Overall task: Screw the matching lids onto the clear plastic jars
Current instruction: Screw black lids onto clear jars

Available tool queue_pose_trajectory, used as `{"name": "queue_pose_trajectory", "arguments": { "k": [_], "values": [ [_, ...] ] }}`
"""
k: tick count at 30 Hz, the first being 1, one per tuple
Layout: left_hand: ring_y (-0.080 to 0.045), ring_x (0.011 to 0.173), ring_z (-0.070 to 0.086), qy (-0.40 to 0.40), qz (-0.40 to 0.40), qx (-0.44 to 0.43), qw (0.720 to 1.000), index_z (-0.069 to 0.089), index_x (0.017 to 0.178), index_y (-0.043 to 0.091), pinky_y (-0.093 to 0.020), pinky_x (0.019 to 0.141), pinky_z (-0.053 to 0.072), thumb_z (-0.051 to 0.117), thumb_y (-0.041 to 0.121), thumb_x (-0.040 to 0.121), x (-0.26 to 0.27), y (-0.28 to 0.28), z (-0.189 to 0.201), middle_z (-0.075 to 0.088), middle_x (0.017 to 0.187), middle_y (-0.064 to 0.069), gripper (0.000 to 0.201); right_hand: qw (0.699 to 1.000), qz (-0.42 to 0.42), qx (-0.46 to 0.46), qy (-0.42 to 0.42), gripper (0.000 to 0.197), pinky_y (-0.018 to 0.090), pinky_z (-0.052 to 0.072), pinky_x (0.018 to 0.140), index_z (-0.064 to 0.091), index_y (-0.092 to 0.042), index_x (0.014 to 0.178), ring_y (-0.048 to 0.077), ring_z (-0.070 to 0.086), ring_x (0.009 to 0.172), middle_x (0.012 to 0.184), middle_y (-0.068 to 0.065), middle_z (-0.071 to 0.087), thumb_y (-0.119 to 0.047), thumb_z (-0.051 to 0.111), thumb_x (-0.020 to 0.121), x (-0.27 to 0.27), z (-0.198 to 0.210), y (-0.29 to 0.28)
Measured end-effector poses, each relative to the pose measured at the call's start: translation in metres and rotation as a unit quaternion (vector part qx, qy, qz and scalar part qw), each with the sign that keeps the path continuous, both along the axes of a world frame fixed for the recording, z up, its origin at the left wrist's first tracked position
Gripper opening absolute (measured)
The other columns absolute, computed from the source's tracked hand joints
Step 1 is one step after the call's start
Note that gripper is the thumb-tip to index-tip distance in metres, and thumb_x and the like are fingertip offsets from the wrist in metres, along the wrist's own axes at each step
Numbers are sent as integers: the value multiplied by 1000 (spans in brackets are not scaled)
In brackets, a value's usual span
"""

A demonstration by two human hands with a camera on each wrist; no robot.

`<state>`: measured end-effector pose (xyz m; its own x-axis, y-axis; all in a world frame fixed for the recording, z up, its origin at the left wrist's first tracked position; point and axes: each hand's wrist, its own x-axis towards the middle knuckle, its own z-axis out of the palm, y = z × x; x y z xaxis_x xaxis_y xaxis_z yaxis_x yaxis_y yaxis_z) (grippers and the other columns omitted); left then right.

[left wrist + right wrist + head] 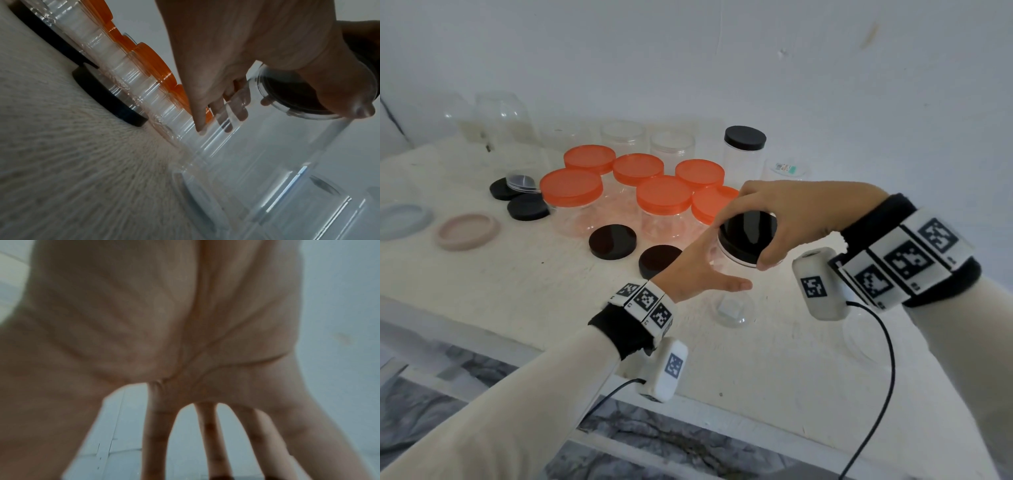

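A clear plastic jar (732, 301) stands upright on the white table (517, 291), near its front. A black lid (739, 233) sits on the jar's mouth. My right hand (756, 240) comes down from above and grips this lid's rim with curled fingers and thumb. My left hand (717, 270) wraps round the jar's upper body, thumb in front and fingers behind. In the left wrist view the jar (267, 162) fills the right side, with the lid (298, 100) seen through its neck and my fingers (226, 113) behind the wall. The right wrist view is blurred and shows my right hand (205, 434) from below.
Several orange-lidded jars (664, 195) crowd just behind the held jar. Loose black lids (613, 241) (659, 260) (529, 207) lie to the left. A tall black-lidded jar (744, 150) and open clear jars (623, 135) stand at the back. Another clear jar (866, 335) is under my right forearm.
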<state>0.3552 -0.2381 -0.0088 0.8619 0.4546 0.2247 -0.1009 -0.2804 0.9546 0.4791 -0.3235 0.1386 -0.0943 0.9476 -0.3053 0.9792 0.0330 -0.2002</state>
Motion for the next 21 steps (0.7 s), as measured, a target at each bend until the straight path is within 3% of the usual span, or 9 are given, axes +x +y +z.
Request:
{"name": "queue_pose_trajectory", "arguments": {
  "k": [5, 8, 12, 15, 18, 21],
  "values": [
    [-9, 128, 43, -6, 26, -1, 1000, 33, 140, 19, -42, 111, 32, 83, 35, 57, 1, -3, -2, 50, 136, 4, 98, 999, -16, 33, -29, 64, 19, 40, 76, 49, -46, 120, 7, 45, 98, 90, -25, 41, -43, 80, 63, -3, 3, 1],
    [-11, 127, 45, -5, 39, -7, 999, 37, 137, 19, -45, 109, 34, 84, 36, 56, 2, -5, -3, 52, 134, 3, 95, 997, -29, 56, -47, 61, 29, 47, 79, 51, -42, 118, 13, 51, 97, 89, -21, 45, -50, 76, 63, -7, -1, 0],
    [-13, 127, 46, 5, 47, 1, 999, 38, 136, 22, -47, 108, 35, 85, 43, 55, 2, -5, -3, 52, 133, 3, 96, 994, -50, 82, -55, 56, 38, 56, 70, 55, -39, 108, 17, 61, 82, 80, -17, 50, -58, 73, 58, -12, -5, 0],
    [-12, 128, 45, 6, 39, 2, 999, 37, 137, 23, -47, 108, 35, 85, 43, 55, 1, -5, -2, 52, 134, 4, 97, 990, -62, 99, -76, 56, 34, 53, 64, 57, -33, 111, 17, 59, 80, 79, -16, 49, -58, 70, 63, -14, -7, 0],
    [-10, 126, 46, 12, 24, 15, 1000, 38, 137, 22, -46, 107, 36, 84, 40, 55, 0, -3, 4, 53, 133, 5, 95, 987, -51, 93, -117, 59, 29, 42, 70, 49, -33, 124, 16, 51, 88, 85, -13, 45, -59, 63, 72, -15, -9, -4],
    [-7, 126, 45, 27, -6, 17, 999, 35, 138, 22, -36, 107, 37, 83, 35, 56, -1, 1, 8, 51, 134, 6, 96, 994, -30, 20, -104, 70, 29, 38, 82, 33, -40, 137, 13, 42, 100, 109, -12, 38, -58, 64, 76, -10, -2, -8]
  ]
}}
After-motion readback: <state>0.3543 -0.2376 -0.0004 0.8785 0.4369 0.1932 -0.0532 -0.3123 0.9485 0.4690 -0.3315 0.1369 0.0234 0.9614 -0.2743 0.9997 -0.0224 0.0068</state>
